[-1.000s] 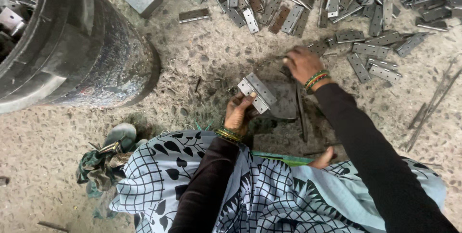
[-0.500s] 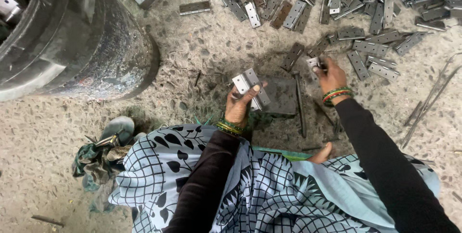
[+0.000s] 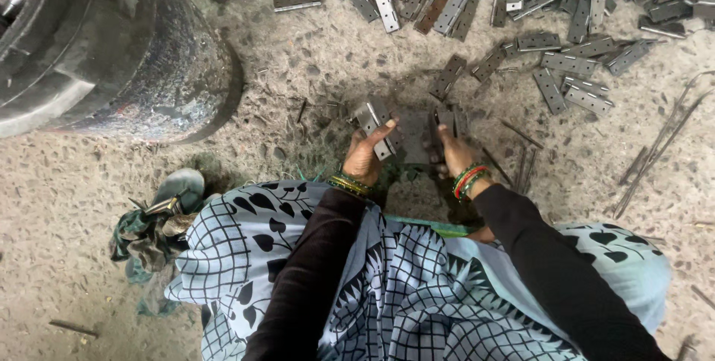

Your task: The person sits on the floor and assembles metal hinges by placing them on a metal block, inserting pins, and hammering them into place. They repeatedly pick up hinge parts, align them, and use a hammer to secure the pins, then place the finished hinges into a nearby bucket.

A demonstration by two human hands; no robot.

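Left hand (image 3: pixel 366 158) grips one grey metal hinge (image 3: pixel 375 119); right hand (image 3: pixel 454 154) grips a second hinge (image 3: pixel 445 119). One dark flat steel block (image 3: pixel 414 137) lies between. Loose hinge pile (image 3: pixel 521 3), too many to count, at one o'clock.

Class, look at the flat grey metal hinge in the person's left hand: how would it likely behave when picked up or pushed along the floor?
The flat grey metal hinge, gripped by the left hand, looks rigid, though its leaves probably swing. Being flat, it would likely slide rather than roll on the gritty concrete floor. It probably feels heavy for its size.
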